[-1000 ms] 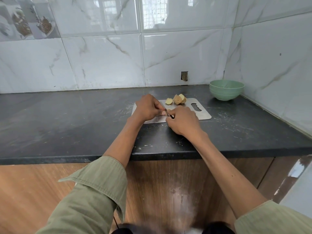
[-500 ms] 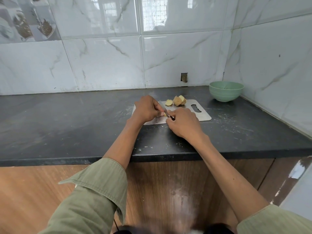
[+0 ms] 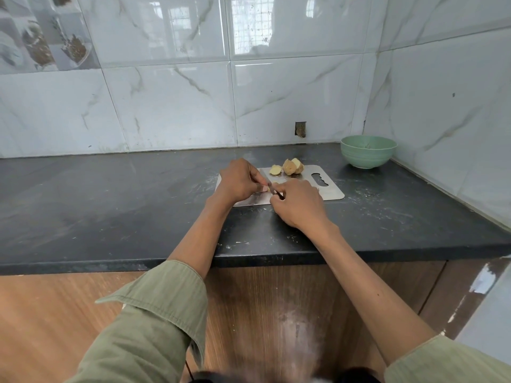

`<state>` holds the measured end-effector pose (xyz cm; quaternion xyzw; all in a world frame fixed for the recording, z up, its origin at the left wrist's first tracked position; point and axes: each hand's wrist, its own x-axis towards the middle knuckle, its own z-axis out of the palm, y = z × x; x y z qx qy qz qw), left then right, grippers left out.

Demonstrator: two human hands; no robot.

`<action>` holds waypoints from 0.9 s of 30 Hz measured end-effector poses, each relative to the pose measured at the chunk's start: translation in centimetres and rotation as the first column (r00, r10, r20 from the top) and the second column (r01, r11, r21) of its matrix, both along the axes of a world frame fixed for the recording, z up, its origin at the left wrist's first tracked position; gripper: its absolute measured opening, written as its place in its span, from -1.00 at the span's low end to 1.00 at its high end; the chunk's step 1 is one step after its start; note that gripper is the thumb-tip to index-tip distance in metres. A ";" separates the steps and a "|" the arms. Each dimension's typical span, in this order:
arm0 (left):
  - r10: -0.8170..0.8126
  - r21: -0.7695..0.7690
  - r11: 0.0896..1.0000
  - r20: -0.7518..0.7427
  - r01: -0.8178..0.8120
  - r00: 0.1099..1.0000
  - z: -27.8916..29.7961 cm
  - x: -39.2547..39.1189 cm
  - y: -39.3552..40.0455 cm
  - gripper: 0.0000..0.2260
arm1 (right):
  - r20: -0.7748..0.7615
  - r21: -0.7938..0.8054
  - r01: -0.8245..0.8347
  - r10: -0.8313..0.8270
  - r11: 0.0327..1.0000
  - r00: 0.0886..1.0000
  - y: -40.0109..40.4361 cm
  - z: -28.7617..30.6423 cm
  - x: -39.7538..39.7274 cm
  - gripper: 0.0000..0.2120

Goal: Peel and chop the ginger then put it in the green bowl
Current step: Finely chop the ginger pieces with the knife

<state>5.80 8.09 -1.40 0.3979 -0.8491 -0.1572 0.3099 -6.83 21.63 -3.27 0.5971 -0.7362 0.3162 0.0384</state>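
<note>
A steel cutting board lies on the black counter. At its far edge sit pale ginger pieces, one small slice and two larger chunks. My left hand pinches a small piece of ginger over the board; most of that piece is hidden by my fingers. My right hand grips a knife with its blade at that piece; only a short dark part of the knife shows. The green bowl stands at the back right corner, apart from both hands.
The black counter runs left with white specks and scraps near the board. Marble-look tiled walls close the back and the right side. A small hole in the tile is behind the board. Wooden cabinet fronts are below the counter edge.
Both hands stay close together over the board's near half, with only small shifts of the fingers and the knife at the ginger piece. The loose ginger pieces and the bowl have not moved.
</note>
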 end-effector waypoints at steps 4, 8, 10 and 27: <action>0.009 0.000 1.000 0.010 -0.009 1.000 -0.2 -0.2 -0.5 -0.89 | 0.042 -0.137 0.049 -0.044 0.989 0.998 0.9 0.2 -0.2 -0.77; 0.005 -0.036 0.999 0.015 -0.004 1.000 -0.2 -0.2 -0.5 -0.90 | 0.180 -0.259 0.164 -0.119 0.952 0.976 1.4 0.6 -0.7 -0.77; -0.007 -0.065 0.998 0.036 0.009 0.999 -0.3 -0.3 -0.5 -0.82 | 0.190 -0.234 0.180 -0.137 0.955 0.972 1.5 0.6 -0.9 -0.80; -0.078 -0.147 0.983 0.193 0.108 0.978 -0.9 -1.3 -0.1 -0.85 | 0.215 -0.103 0.221 -0.195 0.970 0.957 1.8 0.5 -1.0 -0.60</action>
